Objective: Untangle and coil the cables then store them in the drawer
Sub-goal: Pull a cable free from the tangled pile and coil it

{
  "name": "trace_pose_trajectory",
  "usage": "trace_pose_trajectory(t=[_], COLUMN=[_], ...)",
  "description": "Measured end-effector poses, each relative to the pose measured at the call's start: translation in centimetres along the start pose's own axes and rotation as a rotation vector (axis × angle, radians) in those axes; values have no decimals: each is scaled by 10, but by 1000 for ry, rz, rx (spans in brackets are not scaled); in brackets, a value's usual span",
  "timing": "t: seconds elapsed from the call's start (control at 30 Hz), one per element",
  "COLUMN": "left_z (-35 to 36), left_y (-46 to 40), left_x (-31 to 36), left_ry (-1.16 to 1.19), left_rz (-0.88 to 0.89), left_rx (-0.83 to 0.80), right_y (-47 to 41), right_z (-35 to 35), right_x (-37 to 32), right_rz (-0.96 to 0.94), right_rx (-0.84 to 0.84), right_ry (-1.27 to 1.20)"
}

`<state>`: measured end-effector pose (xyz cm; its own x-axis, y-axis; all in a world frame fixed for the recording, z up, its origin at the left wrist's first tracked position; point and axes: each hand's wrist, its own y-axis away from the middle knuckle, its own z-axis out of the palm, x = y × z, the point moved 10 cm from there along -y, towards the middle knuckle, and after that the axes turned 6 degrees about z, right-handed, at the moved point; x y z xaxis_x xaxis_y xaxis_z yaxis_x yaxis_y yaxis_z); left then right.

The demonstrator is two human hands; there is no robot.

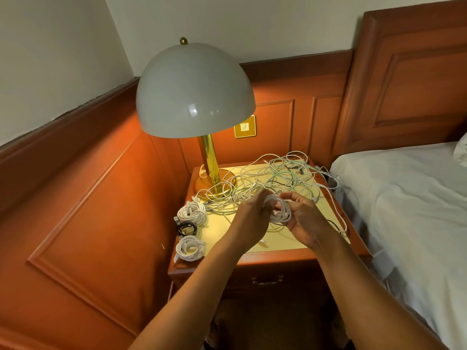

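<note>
Above the nightstand I hold a half-wound white cable coil between both hands. My right hand grips the coil from the right, its fingers curled through the loops. My left hand pinches the coil's left side. A tangle of white, pale green and black cables covers the back of the nightstand. Three finished coils lie along the left edge: a white coil, a black coil and another white coil. The drawer under the top is closed.
A lamp with a white dome shade and brass base stands at the back left of the nightstand. A bed with white sheets lies right beside it. Wood panelling closes off the left and back.
</note>
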<state>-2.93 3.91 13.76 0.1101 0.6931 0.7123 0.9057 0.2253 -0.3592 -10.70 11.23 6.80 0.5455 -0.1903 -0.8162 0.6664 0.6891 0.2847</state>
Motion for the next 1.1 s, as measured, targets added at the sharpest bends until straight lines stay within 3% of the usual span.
trace_pose_trajectory(t=[0.27,0.47,0.67,0.83,1.1], left_z=[5,6,-1,-8,-5], left_y=[3,2,1,6,13], left_x=[-2,-2,-7,-17,-7], left_ry=[-77,-53,-58,-113,-182], left_rz=[7,-1,-13,-9,105], left_rx=[9,-3,23,80,163], right_y=[6,13,15,32,52], right_z=[-11,-17,-3,4,25], right_x=[-20,-35,-26,-17,29], right_rz=[-119,-273,-156,-132,99], right_rx=[139,295,107,130,56], right_ry=[142,408,353,508,321])
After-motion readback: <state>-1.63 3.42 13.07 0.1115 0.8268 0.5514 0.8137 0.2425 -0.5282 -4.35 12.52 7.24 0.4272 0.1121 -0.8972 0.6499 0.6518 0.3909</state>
